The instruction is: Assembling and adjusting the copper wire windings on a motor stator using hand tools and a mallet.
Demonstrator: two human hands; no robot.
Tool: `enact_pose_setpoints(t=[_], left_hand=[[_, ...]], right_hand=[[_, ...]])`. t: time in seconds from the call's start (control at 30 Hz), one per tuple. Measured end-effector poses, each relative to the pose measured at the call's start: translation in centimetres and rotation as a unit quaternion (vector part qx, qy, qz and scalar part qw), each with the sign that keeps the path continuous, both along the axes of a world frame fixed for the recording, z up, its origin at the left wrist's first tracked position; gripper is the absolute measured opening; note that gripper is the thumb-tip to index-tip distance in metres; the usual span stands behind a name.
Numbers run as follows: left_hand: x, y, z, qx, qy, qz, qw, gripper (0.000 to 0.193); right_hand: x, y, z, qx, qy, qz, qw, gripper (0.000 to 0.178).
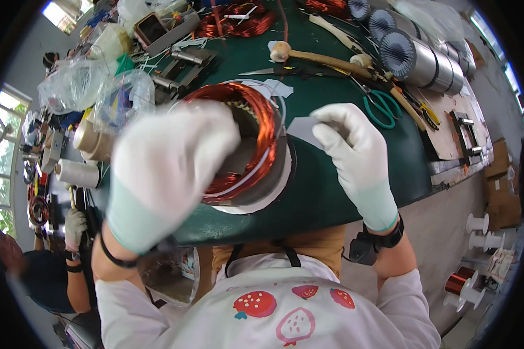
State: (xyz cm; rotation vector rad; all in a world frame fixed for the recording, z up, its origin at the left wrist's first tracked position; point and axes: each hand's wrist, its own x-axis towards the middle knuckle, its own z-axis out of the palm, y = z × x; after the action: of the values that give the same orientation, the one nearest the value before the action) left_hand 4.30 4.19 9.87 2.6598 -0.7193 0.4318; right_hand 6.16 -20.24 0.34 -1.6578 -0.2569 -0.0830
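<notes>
A motor stator (pixel 282 166) stands on the green tabletop in front of me, with thick loops of copper wire (pixel 266 119) bulging around its open top. My right hand (pixel 354 154), in a white glove with a mint cuff, pinches a small pale grey sheet (pixel 303 130) between thumb and fingers. The sheet's free end points left, close beside the stator. Over the stator's left side is my left hand (pixel 169 160), gloved the same way and smeared by motion. Its fingers are too blurred to tell what they hold, if anything. It hides part of the windings.
Beyond the stator lie a mallet (pixel 326 60), green-handled scissors (pixel 382 109) and pliers (pixel 429 116). Several slotted metal cores (pixel 419 61) stand far right. Plastic bags (pixel 122 96) and thread spools (pixel 78 173) crowd the left. A co-worker's gloved hand (pixel 74 228) shows lower left.
</notes>
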Motion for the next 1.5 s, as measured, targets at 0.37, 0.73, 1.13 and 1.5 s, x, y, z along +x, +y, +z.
enact_pose_setpoints(t=[0.37,0.73,1.13,1.5], left_hand=[[9.3,2.5,-0.1,-0.118,0.097,-0.12,0.981,0.025],[11.4,4.3,-5.9,-0.131,0.181,-0.125,0.967,0.027],[11.9,5.4,-4.9,-0.226,0.252,-0.234,0.912,0.036],[10.9,5.8,-3.3,-0.233,0.281,-0.234,0.901,0.045]], right_hand=[[0.3,2.5,1.0,-0.098,0.003,-0.049,0.994,0.006],[1.7,6.1,2.6,-0.202,0.008,-0.111,0.973,0.013],[5.0,5.4,5.1,-0.244,-0.034,0.03,0.969,0.012],[7.3,5.3,7.2,-0.33,-0.02,0.146,0.932,0.011]])
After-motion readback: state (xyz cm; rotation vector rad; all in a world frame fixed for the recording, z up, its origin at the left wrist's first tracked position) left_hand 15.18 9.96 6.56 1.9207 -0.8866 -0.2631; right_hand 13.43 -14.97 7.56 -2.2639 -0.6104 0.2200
